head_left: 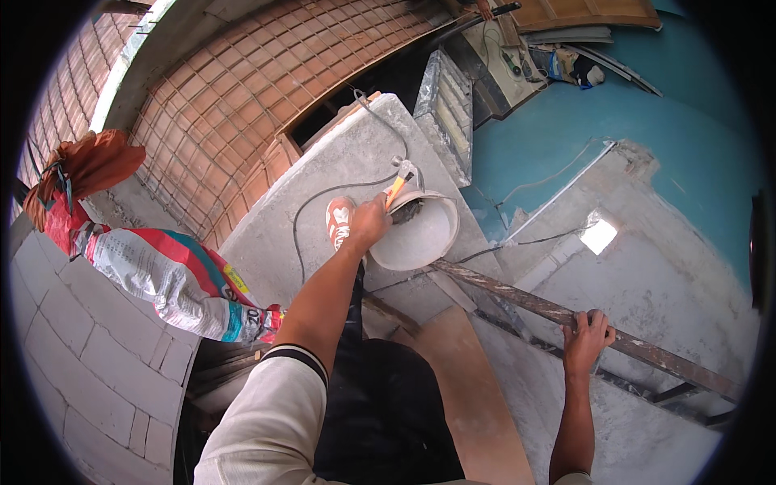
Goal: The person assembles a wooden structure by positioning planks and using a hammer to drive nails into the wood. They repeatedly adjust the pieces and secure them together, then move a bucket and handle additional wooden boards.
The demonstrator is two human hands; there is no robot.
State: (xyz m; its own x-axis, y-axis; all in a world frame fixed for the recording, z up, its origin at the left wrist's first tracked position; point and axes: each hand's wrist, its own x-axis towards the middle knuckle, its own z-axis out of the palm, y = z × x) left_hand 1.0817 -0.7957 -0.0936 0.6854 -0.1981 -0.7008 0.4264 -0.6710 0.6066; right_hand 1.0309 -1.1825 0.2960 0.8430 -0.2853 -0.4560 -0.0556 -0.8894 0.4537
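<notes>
White bucket (416,234) on concrete slab (323,202), centre frame | left hand (370,222) at its 9 o'clock rim, closed around yellow-handled tool (396,190) | right hand (586,339) at 4 o'clock, gripping rusty bar (517,299)

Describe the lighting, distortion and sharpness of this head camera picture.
Head view: even daylight and soft shadows; a bright patch of light glares on the grey wall; fisheye bends the rusty metal bar and brick wall, black vignette at the corners; the left hand at the white round bucket stays sharp.
</notes>
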